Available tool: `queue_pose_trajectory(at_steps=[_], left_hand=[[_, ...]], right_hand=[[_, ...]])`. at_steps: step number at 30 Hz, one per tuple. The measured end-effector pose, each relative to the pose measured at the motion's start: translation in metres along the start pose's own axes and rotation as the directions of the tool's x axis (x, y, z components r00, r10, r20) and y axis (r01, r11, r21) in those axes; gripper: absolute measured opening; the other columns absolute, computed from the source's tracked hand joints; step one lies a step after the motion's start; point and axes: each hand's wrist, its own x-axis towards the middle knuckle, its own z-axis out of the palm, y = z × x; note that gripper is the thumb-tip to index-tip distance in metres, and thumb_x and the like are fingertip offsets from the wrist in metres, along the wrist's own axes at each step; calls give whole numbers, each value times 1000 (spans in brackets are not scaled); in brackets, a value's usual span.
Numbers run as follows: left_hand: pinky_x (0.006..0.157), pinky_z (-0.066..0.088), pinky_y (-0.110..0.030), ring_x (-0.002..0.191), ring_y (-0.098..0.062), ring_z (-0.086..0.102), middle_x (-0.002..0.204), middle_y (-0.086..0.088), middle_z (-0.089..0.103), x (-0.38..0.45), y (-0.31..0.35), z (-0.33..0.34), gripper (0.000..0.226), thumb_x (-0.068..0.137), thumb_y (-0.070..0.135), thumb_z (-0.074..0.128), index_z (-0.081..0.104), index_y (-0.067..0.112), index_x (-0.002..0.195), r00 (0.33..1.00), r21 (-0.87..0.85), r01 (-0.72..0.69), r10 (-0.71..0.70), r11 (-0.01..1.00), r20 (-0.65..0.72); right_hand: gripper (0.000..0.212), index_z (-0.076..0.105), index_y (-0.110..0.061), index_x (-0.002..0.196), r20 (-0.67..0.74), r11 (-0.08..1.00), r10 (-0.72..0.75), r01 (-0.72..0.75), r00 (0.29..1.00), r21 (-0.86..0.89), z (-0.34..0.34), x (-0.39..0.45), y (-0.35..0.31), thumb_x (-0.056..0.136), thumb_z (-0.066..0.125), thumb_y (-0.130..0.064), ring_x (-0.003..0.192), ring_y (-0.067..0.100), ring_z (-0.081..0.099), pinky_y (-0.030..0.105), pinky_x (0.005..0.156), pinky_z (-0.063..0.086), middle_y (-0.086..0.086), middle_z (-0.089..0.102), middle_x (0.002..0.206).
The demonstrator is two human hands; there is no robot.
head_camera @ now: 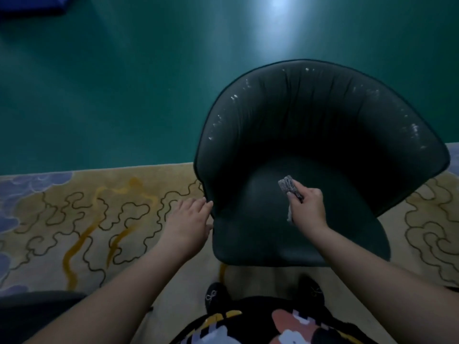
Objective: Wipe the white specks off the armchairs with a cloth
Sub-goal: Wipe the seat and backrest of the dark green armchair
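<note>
Cloth held over the seat, specks scattered along the backrest.

The grey cloth (290, 188) is pinched in the right hand (309, 207) above the seat of the dark armchair (310, 135); white specks (234, 97) are seen across its curved back. The left hand (190, 220) is laid flat, fingers relaxed, at the chair's left edge. The patterned rug (99, 219) is cut off at both sides; no writing can be read.

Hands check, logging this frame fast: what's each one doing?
Left hand: open, fingertips at the armchair edge.
Right hand: holding the cloth.
</note>
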Motion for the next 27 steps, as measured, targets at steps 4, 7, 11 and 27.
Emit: queue_pose_trajectory(at_steps=[4, 7, 11, 27], left_hand=[[117, 13, -40, 142, -19, 24, 154, 3, 30, -2, -45, -5, 61, 96, 46, 42, 24, 25, 150, 999, 40, -50, 50, 998, 10], [118, 12, -41, 143, -19, 22, 155, 4, 28, 5, -66, -7, 60, 96, 45, 42, 23, 26, 150, 999, 25, -46, 45, 999, 21], [118, 13, -41, 143, -20, 21, 156, 4, 27, 23, -83, -8, 60, 96, 45, 42, 23, 26, 150, 999, 13, -50, 50, 999, 13], [118, 16, -36, 142, -18, 23, 156, 5, 26, 127, -209, -37, 59, 95, 45, 43, 24, 29, 150, 967, -173, -256, 249, 951, -58]], right_hand=[[33, 61, -23, 126, 6, 993, 79, -79, 997, 83, 33, -22, -18, 94, 56, -17, 74, 19, 55, 24, 66, 46, 15, 51, 110], [30, 62, -23, 123, -35, 996, 60, -58, 998, 62, 43, -30, -29, 94, 56, -17, 73, 17, 57, 16, 55, 49, 9, 47, 108], [33, 61, -19, 126, -50, 998, 46, -44, 998, 44, 54, -21, -44, 94, 56, -16, 76, 14, 61, 31, 72, 57, 4, 40, 105], [34, 61, -21, 127, -233, 978, 148, -108, 961, 178, 186, 21, -134, 93, 56, -16, 78, 19, 54, 34, 82, 47, 22, 56, 110]])
